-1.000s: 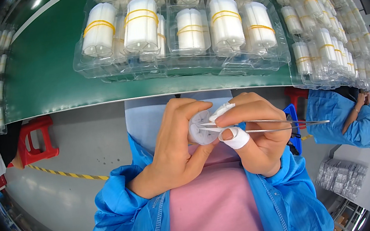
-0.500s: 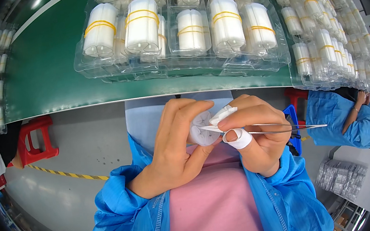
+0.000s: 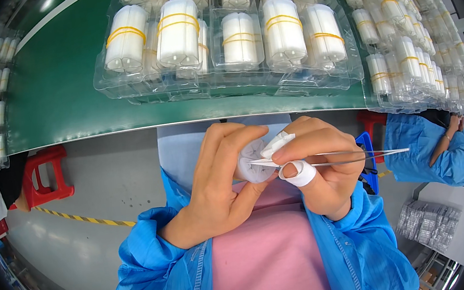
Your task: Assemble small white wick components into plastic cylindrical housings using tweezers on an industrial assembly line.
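My left hand (image 3: 216,184) is closed round a white, translucent cylinder (image 3: 251,168), its lobed end facing my right hand. Between the thumb and fingers of my right hand (image 3: 325,163) is a pair of metal tweezers (image 3: 339,158). The tweezer tips reach onto the end of the cylinder; what they grip there, if anything, is too small to tell. White tape wraps the right thumb (image 3: 299,174), and another white wrap (image 3: 278,144) covers a fingertip. Both hands are in front of the table's near edge, above my lap.
On the green table (image 3: 60,96) a clear plastic tray (image 3: 219,80) holds several white cylinder bundles with yellow bands. More loaded trays (image 3: 406,68) are stacked at the right. A red stool (image 3: 47,177) stands left; a person in blue (image 3: 430,148) sits at the right.
The rear end of the tweezers has risen slightly, and the right fingers have shifted a little. My left hand and the cylinder stay almost still.
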